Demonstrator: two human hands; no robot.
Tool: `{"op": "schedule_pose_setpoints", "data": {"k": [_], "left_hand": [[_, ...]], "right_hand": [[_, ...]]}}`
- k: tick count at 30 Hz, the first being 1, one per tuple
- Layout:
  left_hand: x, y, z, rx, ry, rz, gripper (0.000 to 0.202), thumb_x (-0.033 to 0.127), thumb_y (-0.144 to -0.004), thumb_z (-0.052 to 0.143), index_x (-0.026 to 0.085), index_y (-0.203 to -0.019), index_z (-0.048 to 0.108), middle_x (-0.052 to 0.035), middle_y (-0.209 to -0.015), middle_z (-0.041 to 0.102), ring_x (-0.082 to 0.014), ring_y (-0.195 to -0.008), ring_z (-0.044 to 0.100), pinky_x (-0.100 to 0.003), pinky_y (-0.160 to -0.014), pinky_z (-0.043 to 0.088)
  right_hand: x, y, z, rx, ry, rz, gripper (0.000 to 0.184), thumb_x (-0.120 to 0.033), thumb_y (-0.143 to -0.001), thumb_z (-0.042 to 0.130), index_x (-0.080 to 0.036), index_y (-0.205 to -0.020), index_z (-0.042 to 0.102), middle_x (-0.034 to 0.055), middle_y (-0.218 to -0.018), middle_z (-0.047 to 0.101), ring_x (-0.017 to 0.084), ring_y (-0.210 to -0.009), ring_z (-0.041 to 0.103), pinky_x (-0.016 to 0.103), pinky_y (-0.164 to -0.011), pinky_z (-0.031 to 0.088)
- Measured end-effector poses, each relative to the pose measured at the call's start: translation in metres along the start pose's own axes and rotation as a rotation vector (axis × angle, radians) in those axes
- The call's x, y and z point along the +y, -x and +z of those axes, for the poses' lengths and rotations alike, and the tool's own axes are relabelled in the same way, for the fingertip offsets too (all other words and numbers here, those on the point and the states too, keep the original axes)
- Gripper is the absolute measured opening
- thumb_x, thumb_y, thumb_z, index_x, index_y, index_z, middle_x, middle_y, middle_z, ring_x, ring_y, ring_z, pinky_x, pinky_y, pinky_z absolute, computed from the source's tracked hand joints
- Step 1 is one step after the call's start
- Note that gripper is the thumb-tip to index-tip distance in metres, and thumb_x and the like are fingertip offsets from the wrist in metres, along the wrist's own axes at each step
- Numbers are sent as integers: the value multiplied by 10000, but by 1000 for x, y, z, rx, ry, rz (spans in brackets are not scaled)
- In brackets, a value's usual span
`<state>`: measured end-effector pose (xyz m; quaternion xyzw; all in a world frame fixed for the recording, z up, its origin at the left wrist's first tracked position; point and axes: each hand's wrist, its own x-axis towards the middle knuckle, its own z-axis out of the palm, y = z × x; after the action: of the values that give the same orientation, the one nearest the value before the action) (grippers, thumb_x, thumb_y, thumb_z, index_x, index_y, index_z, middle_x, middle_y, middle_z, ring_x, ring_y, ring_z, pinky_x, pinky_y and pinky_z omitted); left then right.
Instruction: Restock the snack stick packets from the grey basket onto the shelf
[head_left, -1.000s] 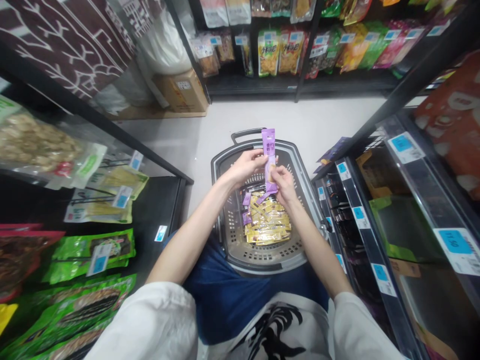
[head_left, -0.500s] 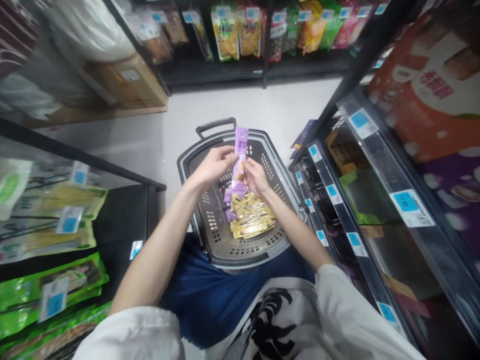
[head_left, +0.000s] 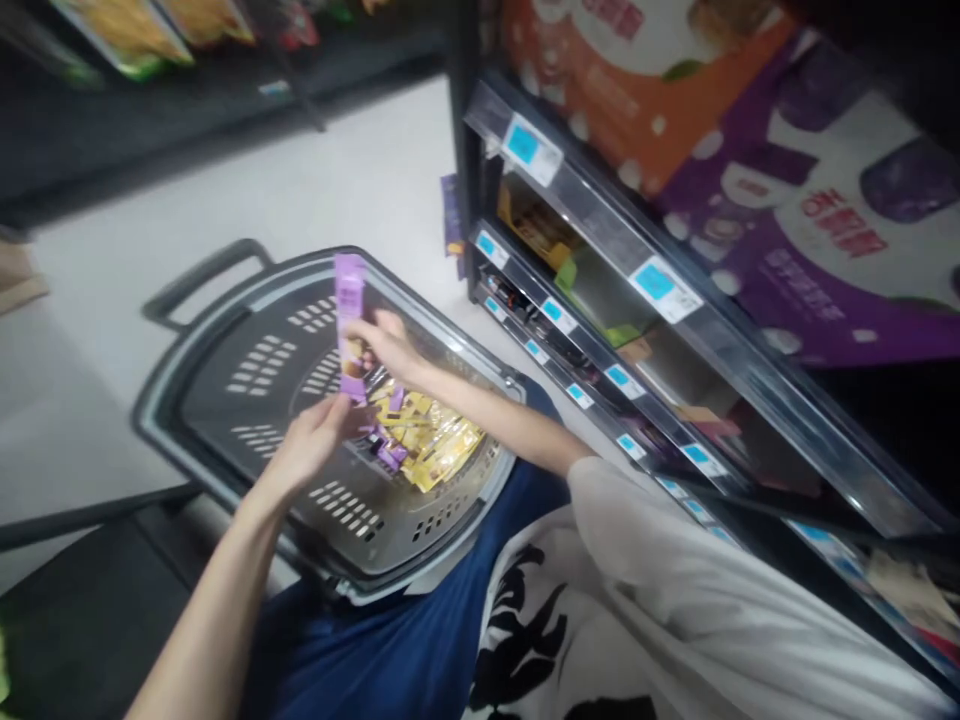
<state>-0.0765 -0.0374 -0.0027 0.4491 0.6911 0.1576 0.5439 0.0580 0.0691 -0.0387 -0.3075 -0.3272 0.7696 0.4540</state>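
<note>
A slim purple snack packet point(head_left: 350, 285) stands nearly upright over the shopping basket point(head_left: 217, 405). Its middle is pinched between the fingers of my right hand point(head_left: 390, 350). My left hand point(head_left: 315, 440) is closed at its lower end, though blur softens the fingertips. Inside the basket, beneath my hands, lies a pile of yellow snack packets point(head_left: 442, 440) with several small purple packets point(head_left: 391, 455) at its left side. My right forearm hides part of the pile.
Shelves with blue-and-white price tags point(head_left: 666, 288) run close along the right, below large orange and purple cartons point(head_left: 832, 230). A basket handle point(head_left: 206, 280) sticks out at the far left rim. Dark shelving point(head_left: 360, 50) with hanging bags crosses the back.
The view has swung to the right, so basket and hands appear further left. My left hand has moved from the packet's upper part down to its lower end; the right still holds the middle.
</note>
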Motion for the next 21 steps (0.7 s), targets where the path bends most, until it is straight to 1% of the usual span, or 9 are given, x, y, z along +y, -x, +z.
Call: {"op": "schedule_pose_setpoints", "data": {"k": [2,3,5,6,8,11,14,17,21], "left_hand": [[-6,0,26,-186,23,-143,691,602,-967,460,62,-1389,551,-221,-1304,708,-306,-1134,729,-476,-1092,546],[-5,3,42,-319,-15,-153,698,614,-951,479,68,-1376,573,-223,-1384,666,-313,-1235,692,-473,-1179,487],[3,11,74,-595,-186,-42,730,682,-916,513,107,-1351,626,-195,-1526,564,-325,-1436,552,-466,-1305,333],[10,17,90,-710,-266,50,763,695,-904,547,149,-1436,574,-165,-1599,492,-316,-1526,450,-461,-1340,263],[23,26,119,-826,-349,175,929,683,-822,684,130,-1530,450,-211,-1542,540,-342,-1531,437,-469,-1312,319],[35,33,150,-753,-466,283,894,559,-809,731,136,-1525,402,-200,-1278,692,-360,-1211,674,-480,-1094,512],[35,30,164,-690,-526,346,622,379,-844,637,153,-1403,485,-131,-1078,708,-276,-863,705,-409,-865,551],[28,28,169,-713,-481,381,572,301,-823,625,197,-1371,497,-87,-1026,697,-259,-867,696,-376,-842,533],[24,32,177,-705,-457,410,841,309,-854,596,255,-1601,213,-83,-1052,698,-268,-908,705,-370,-828,523]], "right_hand": [[9,-9,-4,48,59,-23,285,-320,-907,797,-188,-828,558,-118,-547,571,61,-436,499,156,-386,414],[14,-14,-6,71,86,-40,271,-303,-903,795,-190,-841,557,-129,-562,594,66,-431,526,162,-392,441],[22,-22,-10,101,126,-101,256,-267,-881,799,-199,-880,552,-157,-594,623,68,-410,556,162,-387,456],[25,-25,-12,108,132,-134,261,-252,-867,800,-207,-899,545,-173,-611,632,64,-399,560,157,-382,454],[27,-27,-18,87,126,-181,279,-248,-841,802,-225,-923,536,-196,-643,653,65,-418,596,154,-398,473],[23,-24,-25,4,129,-205,327,-311,-782,840,-250,-944,563,-209,-659,685,84,-487,664,178,-466,541],[17,-17,-28,-112,144,-207,395,-359,-714,892,-268,-945,584,-224,-684,706,102,-555,714,203,-521,583],[15,-12,-27,-181,123,-251,367,-317,-732,882,-270,-935,579,-251,-728,704,96,-568,721,215,-523,593],[7,-13,-21,-214,36,-209,359,-194,-699,859,-254,-909,574,-254,-698,689,103,-556,722,194,-468,566]]}}
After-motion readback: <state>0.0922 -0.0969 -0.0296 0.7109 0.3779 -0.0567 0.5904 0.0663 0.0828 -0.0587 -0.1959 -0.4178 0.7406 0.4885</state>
